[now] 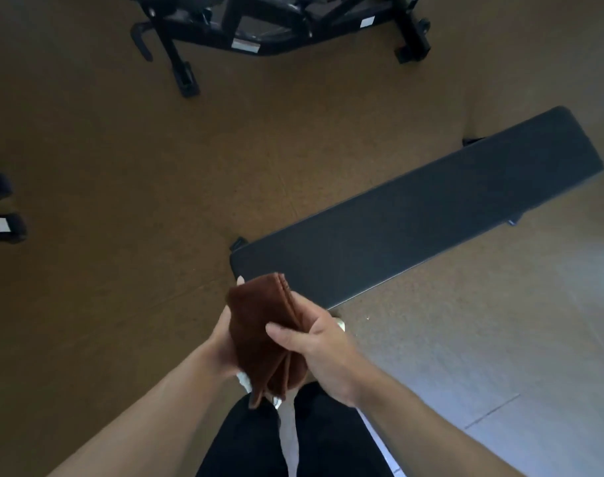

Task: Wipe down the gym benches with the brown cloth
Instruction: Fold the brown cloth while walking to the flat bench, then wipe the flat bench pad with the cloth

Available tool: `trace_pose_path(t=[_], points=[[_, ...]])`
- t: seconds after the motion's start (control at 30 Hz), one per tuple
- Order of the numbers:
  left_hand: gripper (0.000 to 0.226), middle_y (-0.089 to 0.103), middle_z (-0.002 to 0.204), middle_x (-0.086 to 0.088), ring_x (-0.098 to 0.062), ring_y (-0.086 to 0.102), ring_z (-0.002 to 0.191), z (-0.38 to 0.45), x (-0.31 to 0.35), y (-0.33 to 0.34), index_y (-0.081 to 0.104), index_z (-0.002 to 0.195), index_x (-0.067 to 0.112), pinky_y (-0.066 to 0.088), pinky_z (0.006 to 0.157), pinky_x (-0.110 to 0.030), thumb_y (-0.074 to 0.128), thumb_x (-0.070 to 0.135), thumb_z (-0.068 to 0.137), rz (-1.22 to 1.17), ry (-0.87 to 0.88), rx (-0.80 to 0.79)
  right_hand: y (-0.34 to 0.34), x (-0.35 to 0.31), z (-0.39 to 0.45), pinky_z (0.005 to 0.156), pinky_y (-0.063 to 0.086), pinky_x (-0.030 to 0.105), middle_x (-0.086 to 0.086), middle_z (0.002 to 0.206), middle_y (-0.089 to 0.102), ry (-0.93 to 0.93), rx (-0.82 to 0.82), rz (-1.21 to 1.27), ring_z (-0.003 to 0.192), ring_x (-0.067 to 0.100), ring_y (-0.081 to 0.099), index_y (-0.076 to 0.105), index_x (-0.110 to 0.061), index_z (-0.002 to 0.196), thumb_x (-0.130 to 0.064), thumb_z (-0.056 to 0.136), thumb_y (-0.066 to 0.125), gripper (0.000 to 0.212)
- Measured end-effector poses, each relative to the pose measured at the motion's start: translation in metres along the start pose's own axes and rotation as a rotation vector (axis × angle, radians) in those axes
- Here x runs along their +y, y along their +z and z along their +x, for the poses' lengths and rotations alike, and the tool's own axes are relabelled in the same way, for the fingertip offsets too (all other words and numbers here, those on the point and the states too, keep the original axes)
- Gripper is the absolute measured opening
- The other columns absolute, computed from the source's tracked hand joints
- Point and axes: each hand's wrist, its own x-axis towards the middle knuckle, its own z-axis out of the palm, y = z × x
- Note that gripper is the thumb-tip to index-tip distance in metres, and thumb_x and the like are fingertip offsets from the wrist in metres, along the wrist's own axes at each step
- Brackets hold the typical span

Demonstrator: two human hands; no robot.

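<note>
A folded brown cloth is held upright between both hands, just in front of my legs. My left hand supports it from behind and is mostly hidden by it. My right hand grips its right side, thumb across the front. A flat black padded bench runs diagonally from just beyond the cloth up to the right. The cloth is above the bench's near end and does not touch the pad.
A black adjustable bench frame stands at the top of the view. Two dark equipment feet poke in at the left edge. Brown flooring lies between them; paler flooring is to the right. My dark trousers fill the bottom centre.
</note>
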Motion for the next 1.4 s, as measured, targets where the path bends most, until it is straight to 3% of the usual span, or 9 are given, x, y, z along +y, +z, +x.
trace_pose_path(t=[0.27,0.37,0.43,0.6,0.73,0.93,1.0,1.2,1.4], points=[[0.111,0.056,0.141,-0.028,-0.045,0.053,0.132,0.057,-0.036,-0.057,0.059,0.138,0.005,0.036,0.113,-0.059,0.031,0.093,0.076,-0.247,-0.086,-0.168,-0.037,0.104,0.076,0.085,0.060,0.034,-0.004,0.108,0.080,0.095,0.280,-0.221,0.103,0.016,0.076,0.069,-0.031,0.116,-0.008,0.100,0.067,0.028],[0.062,0.062,0.133,-0.028,-0.044,0.061,0.123,0.078,-0.034,-0.068,0.058,0.137,0.001,0.049,0.101,-0.056,0.055,0.048,0.097,-0.102,-0.055,-0.132,-0.053,0.127,0.095,0.069,0.059,0.024,-0.003,0.105,0.080,0.162,0.253,-0.150,0.095,0.015,0.078,0.066,-0.029,0.122,-0.006,0.094,0.075,0.038],[0.053,0.065,0.127,-0.029,-0.045,0.066,0.112,0.092,-0.031,-0.075,0.055,0.137,0.002,0.055,0.088,-0.053,0.066,0.011,0.085,-0.006,-0.061,-0.113,-0.057,0.143,0.110,0.070,0.059,0.025,-0.003,0.106,0.081,0.225,0.238,-0.130,0.095,0.015,0.078,0.065,-0.028,0.126,-0.014,0.086,0.085,0.046],[0.065,0.067,0.114,-0.033,-0.046,0.068,0.098,0.120,-0.020,-0.095,0.055,0.131,0.009,0.058,0.080,-0.054,0.045,-0.018,0.073,0.085,-0.040,-0.133,-0.056,0.182,0.143,0.111,0.046,0.041,0.009,0.126,0.076,0.429,0.130,0.125,0.121,0.024,0.069,0.070,-0.012,0.130,-0.053,0.089,0.074,0.058],[0.070,0.068,0.109,-0.028,-0.042,0.069,0.090,0.133,-0.017,-0.106,0.056,0.127,0.016,0.056,0.075,-0.048,0.036,-0.022,0.072,0.107,-0.016,-0.022,-0.043,0.196,0.171,0.099,0.056,0.045,0.017,0.116,0.078,0.296,0.279,0.141,0.112,0.035,0.073,0.072,-0.007,0.125,-0.036,0.088,0.079,0.047],[0.036,0.066,0.087,-0.027,-0.043,0.067,0.083,0.131,-0.002,-0.113,0.061,0.098,-0.011,0.055,0.088,-0.062,0.040,-0.014,0.069,-0.013,0.026,0.135,-0.024,0.191,0.185,0.087,0.063,0.038,0.008,0.105,0.080,0.056,0.447,-0.064,0.100,0.024,0.077,0.067,-0.010,0.116,-0.010,0.083,0.086,0.038],[0.033,0.067,0.079,-0.023,-0.040,0.068,0.077,0.131,-0.007,-0.120,0.061,0.095,-0.009,0.061,0.072,-0.050,0.039,-0.015,0.071,0.045,0.049,0.113,-0.022,0.187,0.187,0.083,0.064,0.038,0.009,0.103,0.079,0.037,0.494,-0.050,0.095,0.023,0.077,0.064,-0.011,0.114,-0.010,0.086,0.084,0.035],[0.093,0.075,0.117,-0.006,-0.032,0.071,0.108,0.134,-0.007,-0.117,0.063,0.129,0.039,0.061,0.080,-0.046,0.030,-0.024,0.069,0.010,0.149,0.047,-0.030,0.160,0.191,0.081,0.062,0.033,-0.002,0.102,0.079,0.003,0.478,-0.216,0.095,0.016,0.077,0.066,-0.023,0.112,-0.020,0.095,0.076,0.019],[0.095,0.059,0.144,0.002,-0.026,0.063,0.123,0.143,-0.016,-0.117,0.029,0.153,0.044,0.051,0.102,-0.051,0.042,-0.021,0.085,0.191,0.294,-0.015,-0.052,0.128,0.204,0.102,0.056,0.038,-0.007,0.117,0.077,-0.190,0.507,-0.488,0.113,0.011,0.071,0.070,-0.029,0.128,-0.022,0.092,0.080,0.038]])
